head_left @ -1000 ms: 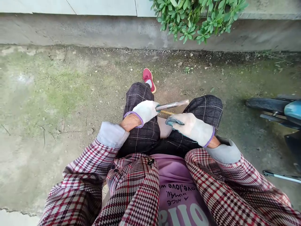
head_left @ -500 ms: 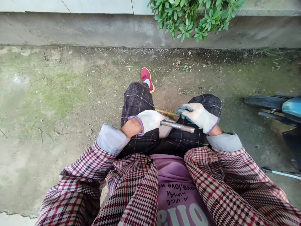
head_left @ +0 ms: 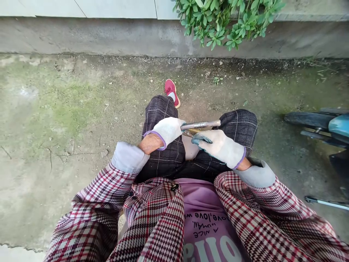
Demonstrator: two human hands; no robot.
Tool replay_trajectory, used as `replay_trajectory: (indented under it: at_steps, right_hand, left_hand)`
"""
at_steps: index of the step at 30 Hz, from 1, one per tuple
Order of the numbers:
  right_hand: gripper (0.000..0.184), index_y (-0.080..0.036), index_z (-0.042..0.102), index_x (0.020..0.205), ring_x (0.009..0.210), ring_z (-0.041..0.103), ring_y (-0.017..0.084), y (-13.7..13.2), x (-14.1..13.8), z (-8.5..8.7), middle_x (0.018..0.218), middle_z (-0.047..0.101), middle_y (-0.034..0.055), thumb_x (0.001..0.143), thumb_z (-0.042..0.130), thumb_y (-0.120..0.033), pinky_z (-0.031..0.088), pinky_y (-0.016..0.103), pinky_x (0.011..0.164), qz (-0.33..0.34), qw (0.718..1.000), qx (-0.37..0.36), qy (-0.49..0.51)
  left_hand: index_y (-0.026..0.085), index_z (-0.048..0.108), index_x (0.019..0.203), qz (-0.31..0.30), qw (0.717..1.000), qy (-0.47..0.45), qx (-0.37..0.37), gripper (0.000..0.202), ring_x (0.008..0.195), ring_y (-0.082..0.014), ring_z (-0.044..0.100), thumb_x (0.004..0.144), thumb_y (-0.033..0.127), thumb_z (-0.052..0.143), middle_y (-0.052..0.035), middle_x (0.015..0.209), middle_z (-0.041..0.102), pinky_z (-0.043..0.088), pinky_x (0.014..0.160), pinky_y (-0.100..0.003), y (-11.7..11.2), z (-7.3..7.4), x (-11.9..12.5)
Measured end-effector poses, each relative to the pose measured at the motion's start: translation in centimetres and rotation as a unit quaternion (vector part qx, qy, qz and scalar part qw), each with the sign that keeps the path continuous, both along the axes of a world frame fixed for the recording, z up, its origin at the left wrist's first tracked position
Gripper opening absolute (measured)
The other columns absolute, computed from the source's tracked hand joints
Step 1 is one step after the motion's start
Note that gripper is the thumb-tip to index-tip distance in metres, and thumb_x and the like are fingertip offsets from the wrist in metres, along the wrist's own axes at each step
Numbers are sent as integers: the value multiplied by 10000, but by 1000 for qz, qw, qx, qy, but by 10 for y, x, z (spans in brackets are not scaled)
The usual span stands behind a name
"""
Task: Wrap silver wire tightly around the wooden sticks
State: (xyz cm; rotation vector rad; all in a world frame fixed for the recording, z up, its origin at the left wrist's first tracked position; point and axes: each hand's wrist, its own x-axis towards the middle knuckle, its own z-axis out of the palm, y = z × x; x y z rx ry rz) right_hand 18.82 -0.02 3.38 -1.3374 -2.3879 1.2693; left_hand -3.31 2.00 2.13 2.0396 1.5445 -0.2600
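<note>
I sit with my knees apart, wearing dark checked trousers and white work gloves. My left hand (head_left: 167, 129) is closed around the handle end of a grey metal blade (head_left: 203, 124) that points right, level above my lap. My right hand (head_left: 219, 145) lies just below the blade, its fingers curled on a thin yellowish strip (head_left: 194, 130) that shows between the two gloves. The strip runs under the blade; most of it is hidden by the hands. A red shoe (head_left: 171, 91) shows beyond my left knee.
Mossy concrete ground (head_left: 68, 109) spreads around me. A low concrete kerb (head_left: 109, 36) runs along the back with a green leafy plant (head_left: 223, 22) hanging over it. A blue scooter (head_left: 327, 127) stands at the right, with a metal rod (head_left: 327, 203) lying below it.
Half a second ago the blade lay lower toward my body and my right hand was up on my right knee. Now the blade is back up and level, and my right hand is below it.
</note>
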Motion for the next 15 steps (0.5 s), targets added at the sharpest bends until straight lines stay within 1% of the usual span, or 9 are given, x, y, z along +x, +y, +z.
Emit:
replay_trajectory:
  at_steps: [3,6,8,10,13,15]
  right_hand:
    - [224,-235,789,925,874,739,245,5,6,13,958,814,63,949,584,-320,538,358,830,-1,999,37,-8]
    - [233,-244,786,932,828,730,246,14,16,17,904,803,52,940,566,-320,529,354,776,-6,998,56,-23]
    - [234,-249,778,920,805,720,236,19,21,15,879,795,44,935,556,-321,519,346,761,-8,997,68,-27]
    - [227,-248,769,901,791,712,227,24,24,9,866,790,38,917,552,-313,513,338,755,-12,997,69,-25]
    - [225,-228,759,878,769,705,218,27,25,2,848,782,39,879,543,-291,507,327,728,-24,999,40,-19]
    - [224,-220,760,870,756,700,213,25,24,1,834,778,39,872,548,-293,499,320,712,-23,999,27,-18]
  left_hand:
    - [182,754,1114,-17,998,51,35,299,910,-256,727,989,258,493,-119,946,749,514,836,-347,-5,-4,4]
    - [150,739,1173,-37,995,79,47,322,956,-300,729,984,194,483,-169,1007,749,506,854,-401,-11,1,10]
    - [130,745,1153,-48,995,79,23,295,976,-321,726,963,188,527,-188,1015,754,502,861,-416,-14,7,13]
    - [124,760,1095,-57,996,71,-6,253,975,-324,724,946,201,570,-188,1001,761,502,862,-410,-14,13,15]
    - [138,769,1055,-62,996,59,-27,222,981,-307,723,943,204,589,-165,1003,769,499,874,-387,-12,19,13]
    - [131,766,1057,-53,996,55,-38,217,1000,-309,721,943,195,593,-167,1016,768,497,887,-385,-10,20,10]
